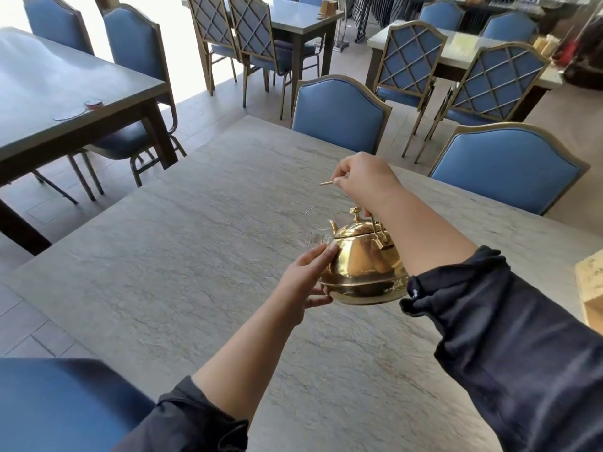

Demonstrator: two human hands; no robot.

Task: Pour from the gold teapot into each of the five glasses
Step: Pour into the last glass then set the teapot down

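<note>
The gold teapot hangs above the grey stone table, tipped forward with its spout pointing away from me. My right hand is closed around the top handle, and one end of the handle sticks out past my fingers. My left hand presses flat against the pot's left side and lower rim. A clear glass stands on the table just beyond the spout, partly hidden by the pot. I see no other glasses.
Two blue padded chairs stand along the table's far edge. A pale wooden box sits at the right edge. A blue chair seat is at my lower left. Another table stands to the left.
</note>
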